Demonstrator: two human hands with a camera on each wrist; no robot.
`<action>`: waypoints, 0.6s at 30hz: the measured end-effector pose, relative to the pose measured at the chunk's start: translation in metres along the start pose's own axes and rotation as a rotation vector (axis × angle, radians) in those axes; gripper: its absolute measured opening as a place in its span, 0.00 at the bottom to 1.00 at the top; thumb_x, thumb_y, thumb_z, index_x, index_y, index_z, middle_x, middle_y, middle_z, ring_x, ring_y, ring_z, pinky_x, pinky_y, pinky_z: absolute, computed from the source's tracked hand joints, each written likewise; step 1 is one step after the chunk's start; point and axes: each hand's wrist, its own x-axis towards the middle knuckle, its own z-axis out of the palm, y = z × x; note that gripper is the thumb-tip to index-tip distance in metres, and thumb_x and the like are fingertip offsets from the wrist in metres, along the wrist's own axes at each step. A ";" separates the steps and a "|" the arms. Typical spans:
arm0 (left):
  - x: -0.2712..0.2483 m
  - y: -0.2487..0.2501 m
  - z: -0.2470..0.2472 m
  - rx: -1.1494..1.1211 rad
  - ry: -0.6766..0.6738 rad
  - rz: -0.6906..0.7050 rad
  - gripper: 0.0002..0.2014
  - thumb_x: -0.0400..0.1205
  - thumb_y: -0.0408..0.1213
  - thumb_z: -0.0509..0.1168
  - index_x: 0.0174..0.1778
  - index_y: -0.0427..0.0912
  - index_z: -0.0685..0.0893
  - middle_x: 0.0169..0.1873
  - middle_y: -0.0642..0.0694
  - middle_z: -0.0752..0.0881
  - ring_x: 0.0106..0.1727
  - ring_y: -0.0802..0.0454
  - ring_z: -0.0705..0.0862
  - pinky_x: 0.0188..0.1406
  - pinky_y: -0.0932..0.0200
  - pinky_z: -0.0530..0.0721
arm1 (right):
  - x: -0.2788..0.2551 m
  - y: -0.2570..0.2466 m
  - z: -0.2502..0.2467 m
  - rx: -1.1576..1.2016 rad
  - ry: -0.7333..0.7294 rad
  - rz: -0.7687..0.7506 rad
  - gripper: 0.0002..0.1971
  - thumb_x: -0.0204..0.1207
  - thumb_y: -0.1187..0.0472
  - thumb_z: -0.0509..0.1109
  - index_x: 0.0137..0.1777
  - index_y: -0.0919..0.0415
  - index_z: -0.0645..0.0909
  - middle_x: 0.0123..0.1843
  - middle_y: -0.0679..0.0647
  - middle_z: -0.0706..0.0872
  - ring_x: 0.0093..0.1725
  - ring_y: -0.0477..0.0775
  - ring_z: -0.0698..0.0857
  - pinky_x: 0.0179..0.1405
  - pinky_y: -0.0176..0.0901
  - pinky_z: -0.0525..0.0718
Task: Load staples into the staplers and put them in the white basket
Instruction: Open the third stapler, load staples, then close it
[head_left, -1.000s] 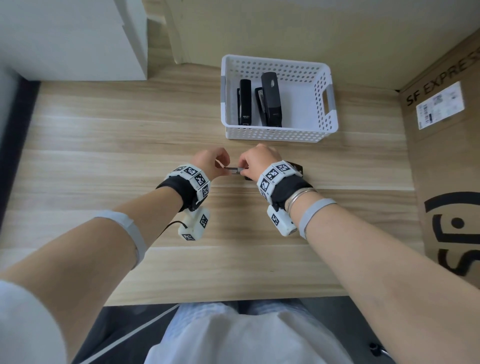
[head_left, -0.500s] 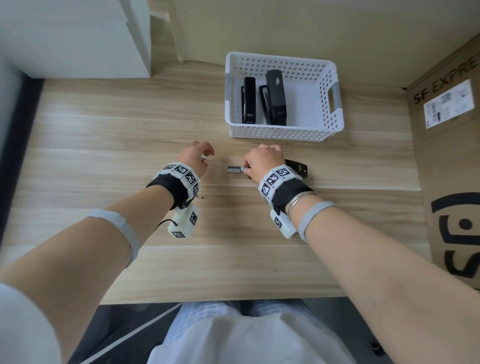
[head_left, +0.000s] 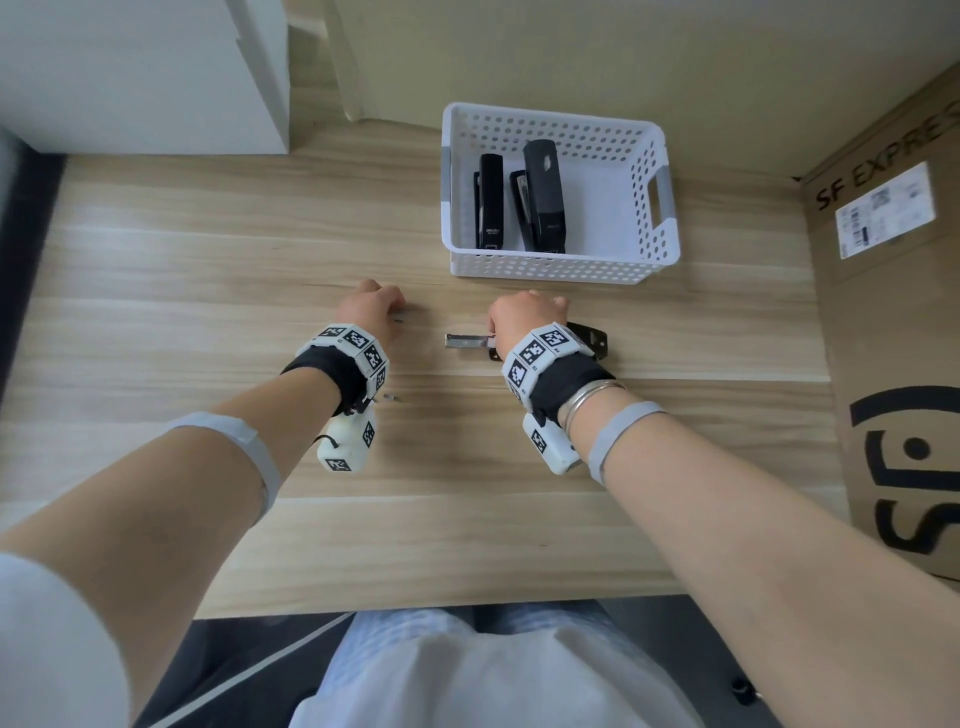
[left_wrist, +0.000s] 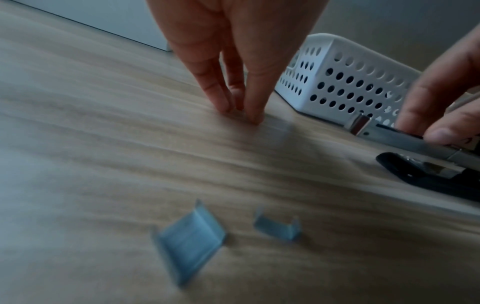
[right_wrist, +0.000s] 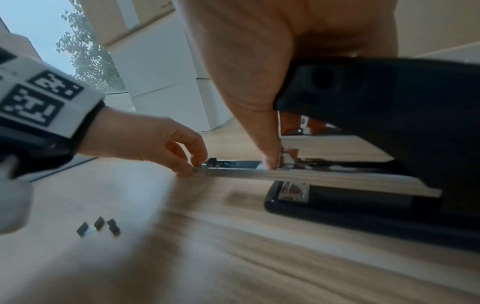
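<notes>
Here, stapler (head_left: 587, 338) under right fingers (head_left: 556, 304)

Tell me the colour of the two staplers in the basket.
Black, both staplers; clearest in the head view.

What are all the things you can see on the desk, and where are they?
Basket: one, white with holes, far side of the desk.
Staplers in the basket: two, black, lying side by side.
Open stapler: one, black, on the desk with its silver staple tray pulled out to the left.
Loose staple pieces: at least two, silver, on the desk near the left wrist.
Desk: one, light wood.
Cardboard box: one, brown, right edge.
Cabinet: one, white, far left.
Left hand: fingertips down on the desk, apparently pinching a small staple piece.
Right hand: holds the open stapler.
</notes>
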 end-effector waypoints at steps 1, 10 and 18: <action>0.001 0.001 0.000 0.017 -0.008 0.015 0.14 0.78 0.25 0.61 0.58 0.35 0.81 0.59 0.33 0.78 0.58 0.35 0.80 0.57 0.53 0.77 | 0.000 0.000 0.000 0.004 -0.004 0.008 0.14 0.76 0.63 0.67 0.59 0.50 0.84 0.61 0.51 0.84 0.69 0.56 0.74 0.66 0.57 0.67; -0.010 0.030 -0.005 -0.295 -0.042 0.090 0.03 0.76 0.33 0.67 0.44 0.43 0.82 0.41 0.46 0.86 0.42 0.50 0.81 0.43 0.58 0.78 | -0.004 -0.006 -0.007 0.209 0.140 -0.134 0.12 0.81 0.53 0.64 0.61 0.45 0.83 0.59 0.48 0.87 0.68 0.54 0.77 0.68 0.53 0.69; -0.015 0.044 -0.002 -0.623 -0.148 0.102 0.14 0.76 0.28 0.69 0.33 0.54 0.78 0.31 0.53 0.84 0.33 0.58 0.83 0.45 0.64 0.82 | -0.014 0.001 -0.012 0.517 0.143 -0.137 0.11 0.77 0.54 0.71 0.57 0.51 0.87 0.55 0.50 0.91 0.56 0.52 0.87 0.60 0.48 0.84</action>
